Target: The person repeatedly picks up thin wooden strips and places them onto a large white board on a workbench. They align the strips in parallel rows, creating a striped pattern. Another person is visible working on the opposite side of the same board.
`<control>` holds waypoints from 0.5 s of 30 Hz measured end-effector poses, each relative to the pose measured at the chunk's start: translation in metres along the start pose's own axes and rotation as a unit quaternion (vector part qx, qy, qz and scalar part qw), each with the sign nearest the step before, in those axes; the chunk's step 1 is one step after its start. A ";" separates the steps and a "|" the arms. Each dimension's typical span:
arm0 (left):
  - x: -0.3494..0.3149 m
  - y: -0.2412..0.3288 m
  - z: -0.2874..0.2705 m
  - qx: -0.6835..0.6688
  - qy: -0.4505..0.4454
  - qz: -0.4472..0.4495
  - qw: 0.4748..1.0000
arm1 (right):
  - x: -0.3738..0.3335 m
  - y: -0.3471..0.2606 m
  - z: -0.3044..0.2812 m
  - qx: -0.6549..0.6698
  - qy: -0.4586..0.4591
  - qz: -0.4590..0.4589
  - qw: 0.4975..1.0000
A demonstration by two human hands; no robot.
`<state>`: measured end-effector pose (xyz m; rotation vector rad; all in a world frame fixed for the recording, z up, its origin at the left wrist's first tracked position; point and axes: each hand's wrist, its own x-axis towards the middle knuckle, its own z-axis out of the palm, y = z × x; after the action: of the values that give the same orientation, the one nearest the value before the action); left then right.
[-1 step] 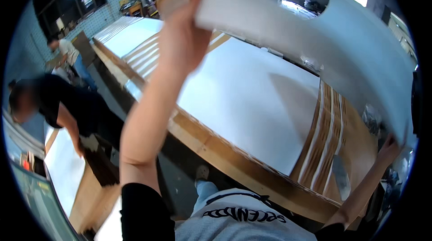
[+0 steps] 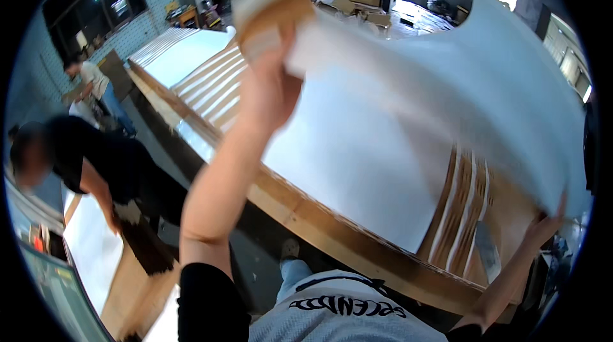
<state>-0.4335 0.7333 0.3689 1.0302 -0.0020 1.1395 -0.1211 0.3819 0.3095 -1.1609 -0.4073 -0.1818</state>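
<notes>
A large white sheet point(image 2: 511, 67) is lifted and curved above the table, blurred by motion. My left hand point(image 2: 271, 90) is raised at upper middle, closed on the sheet's far left end. A blurred tan-brown part point(image 2: 278, 19) shows beside its fingers; whether it belongs to the sheet I cannot tell. Low on the right, my right hand point(image 2: 544, 230) pinches the sheet's near right edge. Beneath lies another white sheet point(image 2: 345, 169) on the long table stack point(image 2: 306, 214). Brown and white strips point(image 2: 456, 208) show at its right end.
A grey flat blade-like piece point(image 2: 488, 252) lies near my right forearm. To the left, a person in black point(image 2: 115, 163) bends over a second worktable point(image 2: 92, 246), holding a dark brown brush-like thing point(image 2: 148, 243). Another person point(image 2: 102, 86) stands farther back. More striped sheets point(image 2: 207, 96) lie at far left.
My left hand has come slightly down and right with the sheet's end. The raised sheet now covers more of the table's far side. My right hand has shifted slightly left and down.
</notes>
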 end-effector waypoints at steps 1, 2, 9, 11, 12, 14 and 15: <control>-0.003 -0.018 -0.029 -0.019 0.031 -0.053 0.998 | -0.026 0.020 -0.007 -0.016 0.038 0.031 0.999; -0.004 -0.035 -0.057 0.002 0.061 -0.122 0.991 | -0.056 0.036 -0.011 -0.033 0.081 0.058 0.994; -0.039 -0.176 -0.243 0.089 0.135 -0.352 0.922 | -0.207 0.136 0.018 -0.178 0.226 0.278 0.917; -0.052 -0.203 -0.281 0.134 0.128 -0.396 0.899 | -0.225 0.172 -0.005 -0.138 0.187 0.339 0.912; -0.063 -0.215 -0.300 0.126 0.148 -0.406 0.893 | -0.233 0.193 -0.016 -0.117 0.170 0.355 0.912; -0.077 -0.236 -0.328 0.112 0.179 -0.421 0.882 | -0.246 0.236 -0.031 -0.084 0.168 0.318 0.930; -0.081 -0.236 -0.330 0.130 0.169 -0.380 0.900 | -0.249 0.237 -0.020 -0.067 0.178 0.330 0.925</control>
<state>-0.4546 0.8864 -0.0151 0.9206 0.7867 0.5821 -0.2622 0.4398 0.0012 -1.3086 0.3309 0.1726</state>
